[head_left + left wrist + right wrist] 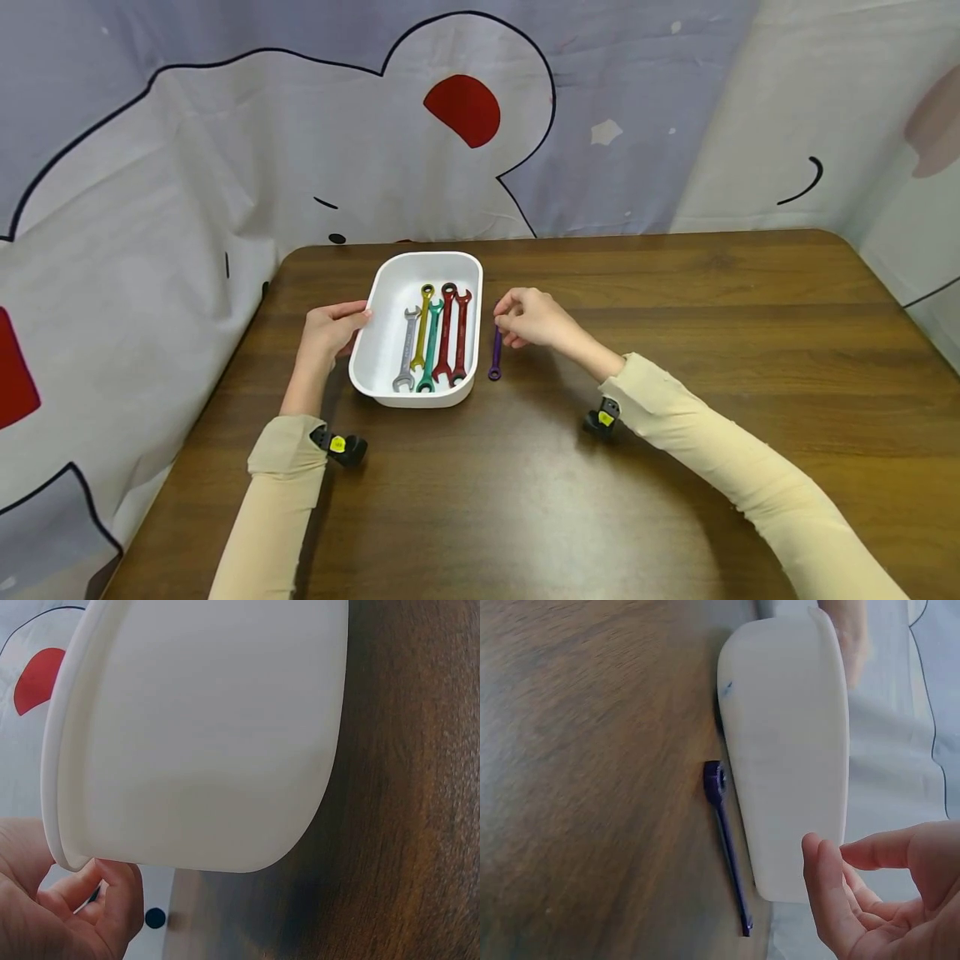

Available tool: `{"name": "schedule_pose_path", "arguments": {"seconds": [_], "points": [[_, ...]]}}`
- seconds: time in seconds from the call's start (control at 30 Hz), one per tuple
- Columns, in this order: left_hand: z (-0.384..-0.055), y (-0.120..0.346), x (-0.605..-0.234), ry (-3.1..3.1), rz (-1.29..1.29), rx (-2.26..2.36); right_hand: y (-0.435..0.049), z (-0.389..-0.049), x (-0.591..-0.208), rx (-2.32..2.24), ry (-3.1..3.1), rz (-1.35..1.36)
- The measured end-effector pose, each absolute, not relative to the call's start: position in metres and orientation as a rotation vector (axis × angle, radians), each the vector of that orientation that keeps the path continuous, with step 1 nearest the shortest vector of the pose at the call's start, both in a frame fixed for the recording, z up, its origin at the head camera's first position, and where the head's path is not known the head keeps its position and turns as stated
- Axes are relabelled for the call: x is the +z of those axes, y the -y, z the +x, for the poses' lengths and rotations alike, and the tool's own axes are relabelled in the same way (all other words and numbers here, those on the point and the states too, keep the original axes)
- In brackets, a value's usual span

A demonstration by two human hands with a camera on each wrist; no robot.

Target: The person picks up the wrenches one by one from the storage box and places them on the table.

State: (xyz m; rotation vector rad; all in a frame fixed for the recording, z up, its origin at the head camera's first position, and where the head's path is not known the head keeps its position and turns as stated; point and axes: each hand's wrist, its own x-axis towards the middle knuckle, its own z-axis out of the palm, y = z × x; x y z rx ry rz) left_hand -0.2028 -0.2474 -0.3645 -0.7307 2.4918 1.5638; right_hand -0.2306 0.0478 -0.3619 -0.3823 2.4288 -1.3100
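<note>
A white plastic tray (378,367) stands on the table with several combination wrenches inside: a silver wrench (407,346), a yellow wrench (422,325), a green wrench (431,346), a red wrench (445,333) and another red wrench (461,337). My left hand (327,335) grips the tray's left rim, thumb on top and fingers beneath. To the right of the tray, a purple wrench (726,832) lies on the table. Above it hovers my right hand (531,318), thumb and fingertips close together with nothing between them; the right wrist view shows them apart from the wrench.
The brown wooden table (712,350) extends to the right and toward me. Behind it hangs a printed cloth (615,100). A small dark camera (348,450) sits on the left wrist, another camera (602,419) on the right.
</note>
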Motion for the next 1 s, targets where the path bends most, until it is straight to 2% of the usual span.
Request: {"name": "schedule_pose_path", "arguments": {"seconds": [1.0], "points": [[-0.201,0.246,-0.366,-2.508,-0.733,1.585,-0.026,-0.223,-0.335,-1.327,-2.491,-0.491]]}}
